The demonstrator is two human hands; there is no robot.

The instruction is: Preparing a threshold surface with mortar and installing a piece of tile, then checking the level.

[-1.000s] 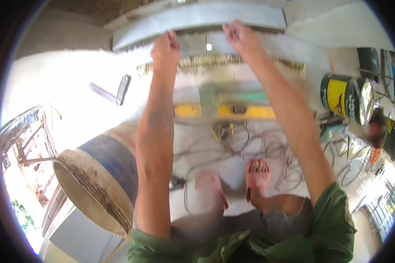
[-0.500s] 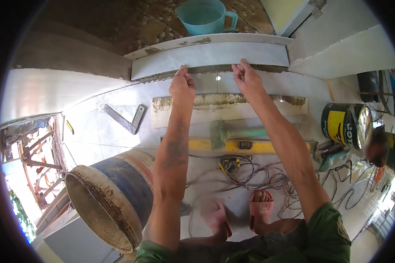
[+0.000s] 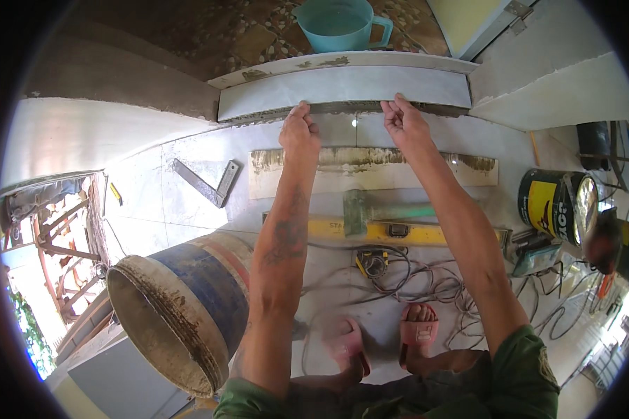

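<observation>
Both your hands are up at the lower edge of the long pale tile (image 3: 342, 87) that stands against the step face, just under the ledge strip (image 3: 342, 61). Your left hand (image 3: 299, 133) has its fingertips pinched on that edge near the tile's middle; your right hand (image 3: 405, 122) pinches the same edge a little further right, with a dark mortar line showing beneath. Neither hand is wrapped around the tile. A teal jug (image 3: 339, 24) sits on the pebbled surface above the ledge. Below your hands a second tile (image 3: 370, 167) lies flat on the floor, smeared with mortar. Nearer you lie a mallet (image 3: 370, 209), a yellow level (image 3: 398, 232) and a tangle of cables (image 3: 398, 286). A square (image 3: 206, 183) lies to the left, a bucket (image 3: 182, 307) tipped beside your left forearm, a paint can (image 3: 548, 206) to the right.
</observation>
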